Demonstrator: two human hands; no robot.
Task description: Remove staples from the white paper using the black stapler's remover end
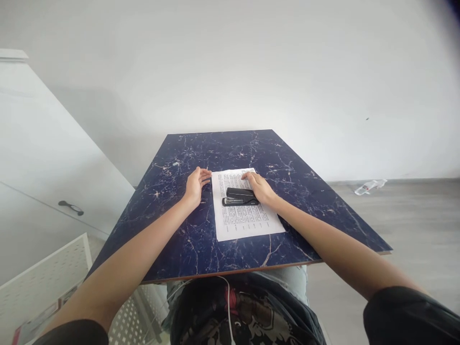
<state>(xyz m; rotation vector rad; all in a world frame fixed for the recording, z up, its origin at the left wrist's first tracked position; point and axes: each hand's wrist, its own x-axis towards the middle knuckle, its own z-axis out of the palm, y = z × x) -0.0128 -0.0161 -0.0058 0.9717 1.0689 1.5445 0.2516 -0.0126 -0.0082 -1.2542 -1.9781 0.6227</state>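
Note:
A black stapler [240, 197] lies across printed sheets of paper [247, 225] on the blue marbled table. My right hand [261, 188] rests on the right side of the sheets, against the stapler's right end, with its fingers stretched toward the top edge of the paper. At the upper left corner of the sheets, my left hand [197, 186] is held on its side, fingers apart and the tips close to the paper's edge. I cannot tell whether those fingertips touch it. Neither hand is wrapped round anything.
The table [179, 258] reaches close to a white wall. On the left stand a white cabinet with a dark handle [71, 207] and a white perforated basket [46, 273]. A clear plastic item [370, 187] lies on the floor at right. A white cable [229, 306] hangs over my lap.

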